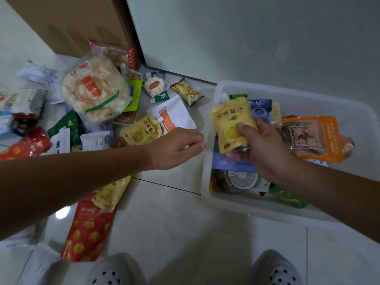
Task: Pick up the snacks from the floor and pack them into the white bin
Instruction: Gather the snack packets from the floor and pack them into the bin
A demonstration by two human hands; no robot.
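Observation:
My right hand (265, 149) grips a yellow juice pouch (230, 118) over the left end of the white bin (207, 194). The bin holds an orange snack bag (316, 138), a blue blueberry pack (261, 109) and other packets. My left hand (176, 148) hovers over the floor just left of the bin, fingers loosely curled with nothing in them. On the floor lie a second yellow pouch (141, 130), a third yellow pouch (111, 194) partly under my left forearm, a white pouch (174, 114), a big bag of pale crisps (94, 93) and a red bag (86, 229).
A cardboard box (67, 19) stands at the back left against a white wall panel (246, 38). Several more packets and papers (39, 75) cover the floor at left. My two white perforated shoes (115, 272) are at the bottom edge, on pale tiles.

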